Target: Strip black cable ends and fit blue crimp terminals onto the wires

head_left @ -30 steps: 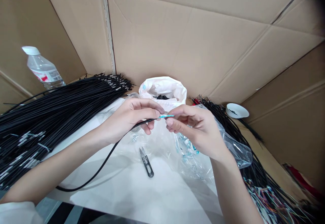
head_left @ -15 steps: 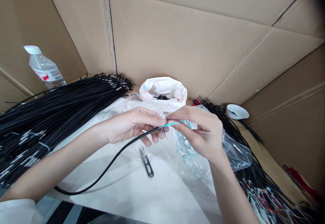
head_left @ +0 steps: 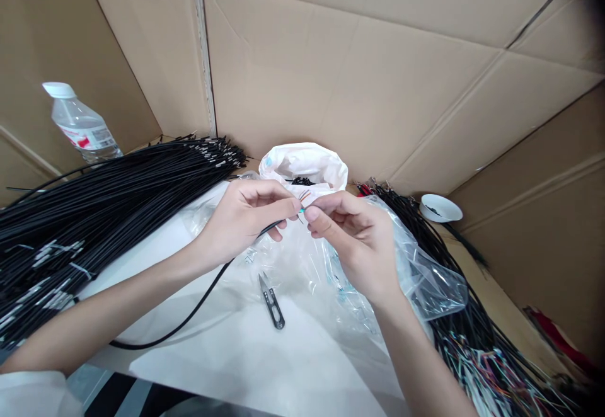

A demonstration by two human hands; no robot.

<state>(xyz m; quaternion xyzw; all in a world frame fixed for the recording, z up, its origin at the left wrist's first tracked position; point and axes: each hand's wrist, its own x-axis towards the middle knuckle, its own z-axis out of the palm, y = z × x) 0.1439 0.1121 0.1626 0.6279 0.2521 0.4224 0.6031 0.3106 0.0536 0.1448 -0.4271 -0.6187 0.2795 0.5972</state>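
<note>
My left hand [head_left: 246,215] pinches the end of a black cable [head_left: 198,303] that trails down and left across the white table [head_left: 265,360]. Thin coloured inner wires [head_left: 304,198] stick out of the cable's end between both hands. My right hand [head_left: 352,234] is closed, its thumb and fingertips pinching at those wires right against my left fingertips. Small thread snips [head_left: 273,302] lie on the table just below the hands. A clear plastic bag [head_left: 425,278] of small parts lies under my right hand.
A large bundle of black cables [head_left: 94,209] covers the left. Another cable bundle with coloured wire ends [head_left: 486,366] runs along the right. A white bag [head_left: 307,165] stands behind the hands, a small white bowl [head_left: 439,207] at right, a water bottle [head_left: 78,124] at left. Cardboard walls [head_left: 359,77] enclose the space.
Both hands rose slightly and moved back toward the white bag. The turquoise wire that stuck out between the fingers is now mostly hidden; short coloured wire ends show above the fingertips.
</note>
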